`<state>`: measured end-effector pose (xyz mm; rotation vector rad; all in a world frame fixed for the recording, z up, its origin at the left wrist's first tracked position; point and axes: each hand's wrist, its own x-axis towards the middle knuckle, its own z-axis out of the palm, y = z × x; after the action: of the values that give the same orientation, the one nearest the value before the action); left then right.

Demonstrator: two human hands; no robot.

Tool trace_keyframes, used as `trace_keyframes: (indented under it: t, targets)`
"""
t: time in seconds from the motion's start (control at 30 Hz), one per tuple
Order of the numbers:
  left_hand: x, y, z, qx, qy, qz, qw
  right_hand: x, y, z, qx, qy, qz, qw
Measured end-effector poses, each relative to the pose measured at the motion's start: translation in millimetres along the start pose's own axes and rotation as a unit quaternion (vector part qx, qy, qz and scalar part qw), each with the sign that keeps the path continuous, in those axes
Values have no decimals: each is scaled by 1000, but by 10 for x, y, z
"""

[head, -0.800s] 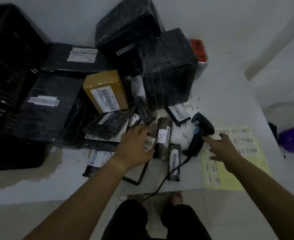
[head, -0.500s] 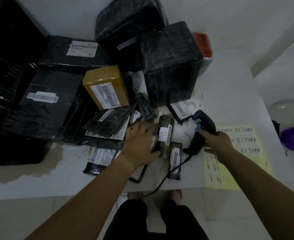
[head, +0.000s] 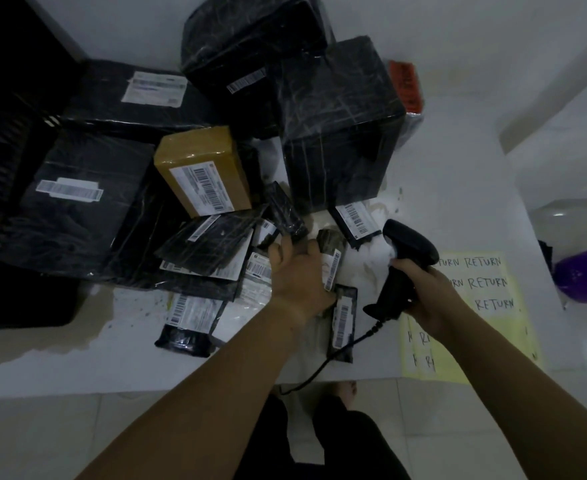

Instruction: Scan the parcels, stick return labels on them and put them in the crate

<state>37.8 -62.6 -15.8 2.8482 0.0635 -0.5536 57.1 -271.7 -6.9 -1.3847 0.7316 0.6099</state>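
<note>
My left hand [head: 299,271] grips a small dark wrapped parcel [head: 331,249] with a white label, in the middle of a pile of black parcels on the white table [head: 458,188]. My right hand [head: 420,289] holds the black corded barcode scanner [head: 404,261] by its handle, lifted just right of that parcel. A yellow sheet of handwritten RETURN labels [head: 486,292] lies under and to the right of the scanner. A black crate [head: 4,98] stands at the far left. Another slim black parcel [head: 344,323] lies below my left hand.
A brown taped box [head: 202,168] sits among large black wrapped boxes [head: 337,126] at the back. Flat black mailers [head: 77,202] cover the left side. A purple basket [head: 586,275] stands off the table on the right. The scanner cable hangs over the front edge.
My right hand reached the scanner, closed round its handle and lifted it. My left hand slid onto the small parcel and curled round it.
</note>
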Motion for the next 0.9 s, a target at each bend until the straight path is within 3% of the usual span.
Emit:
trace_keyframes:
  t: [0.13, 0.2, 0.33, 0.4, 0.47, 0.63, 0.77, 0.9]
  targets:
    - [11, -8, -60, -56, 41, 1, 998, -214, -34, -112, 15, -66, -23, 997]
    - [-6, -32, -77, -142, 77, -5, 987, -324, -33, -172, 43, -106, -10, 993]
    - [-194, -27, -223, -453, 65, -22, 889, -568, -39, -232, 90, -171, 20, 981]
    - [-314, -9, -299, -511, 47, -29, 858, -674, -50, -225, 40, -170, -5, 985]
    - [-393, -32, -326, -544, 34, -55, 836, -772, -56, -211, -79, -138, -71, 985]
    - [-515, -192, -393, -603, -17, -85, 793, -960, -36, -157, -326, -79, -204, 920]
    - [-556, -298, -398, -610, 6, -69, 789, -1066, -6, -83, -368, -74, -231, 898]
    - [-571, -352, -377, -685, 17, -90, 722, -1131, 16, -8, -342, -63, -240, 906]
